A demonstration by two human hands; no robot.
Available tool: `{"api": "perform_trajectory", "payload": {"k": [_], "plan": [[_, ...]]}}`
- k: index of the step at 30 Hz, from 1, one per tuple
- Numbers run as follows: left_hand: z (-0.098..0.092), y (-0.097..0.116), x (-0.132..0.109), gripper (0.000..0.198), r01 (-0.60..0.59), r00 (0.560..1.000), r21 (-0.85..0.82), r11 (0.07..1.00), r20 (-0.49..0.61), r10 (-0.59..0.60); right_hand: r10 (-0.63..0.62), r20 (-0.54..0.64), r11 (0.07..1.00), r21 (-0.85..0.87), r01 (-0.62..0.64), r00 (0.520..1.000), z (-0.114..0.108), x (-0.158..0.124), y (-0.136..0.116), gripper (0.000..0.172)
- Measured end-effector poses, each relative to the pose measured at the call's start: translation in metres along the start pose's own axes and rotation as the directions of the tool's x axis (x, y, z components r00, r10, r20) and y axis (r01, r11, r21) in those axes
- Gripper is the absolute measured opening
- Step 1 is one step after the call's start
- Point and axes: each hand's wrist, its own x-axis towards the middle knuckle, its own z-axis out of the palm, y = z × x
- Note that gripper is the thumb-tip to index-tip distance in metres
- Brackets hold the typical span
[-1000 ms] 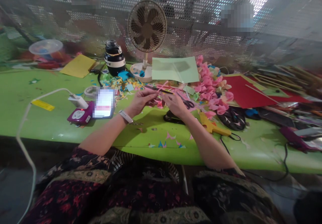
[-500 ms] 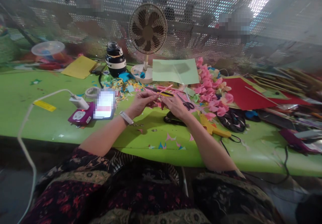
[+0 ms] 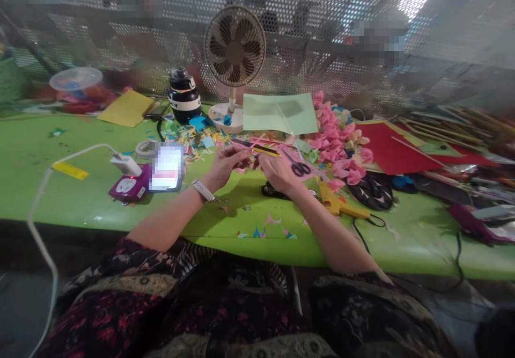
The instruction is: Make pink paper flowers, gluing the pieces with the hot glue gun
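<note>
Head camera shows, at centre frame, the left hand apparently pinching a thin pink strip, the right hand curled close by with its hold unclear, that strip seemingly unfinished, while shaped pink pieces lie heaped right of centre and a red sheet farther right looks uncut.

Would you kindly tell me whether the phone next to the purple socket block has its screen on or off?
It is on: the screen of the phone glows bright white, though what it displays is blurred out.
</note>
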Motion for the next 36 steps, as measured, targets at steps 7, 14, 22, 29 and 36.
{"api": "perform_trajectory", "payload": {"k": [7,14,22,29,36], "plan": [[0.0,0.005,0.003,0.035,-0.086,0.992,0.027,0.996,-0.095,0.088,-0.131,-0.162,0.991,-0.029,0.128,0.978,0.013,0.0,0.004,0.025],[-0.001,0.003,0.007,0.02,0.042,0.992,-0.081,0.996,-0.117,-0.051,-0.168,-0.121,0.98,0.086,0.179,0.978,0.014,0.004,0.012,0.026],[0.0,-0.001,0.006,0.027,-0.026,0.995,-0.085,0.996,-0.096,0.018,-0.029,-0.147,1.0,-0.008,0.028,0.989,0.018,-0.001,0.004,0.027],[-0.002,0.001,0.006,0.018,0.013,0.997,-0.056,0.998,-0.079,-0.017,-0.016,-0.053,0.97,0.242,0.028,0.998,0.013,0.002,0.012,0.035],[-0.005,-0.001,0.007,0.019,0.0,0.999,-0.011,1.0,-0.054,0.0,0.012,0.084,0.908,0.417,-0.046,0.996,0.014,0.003,0.015,0.045]]}}
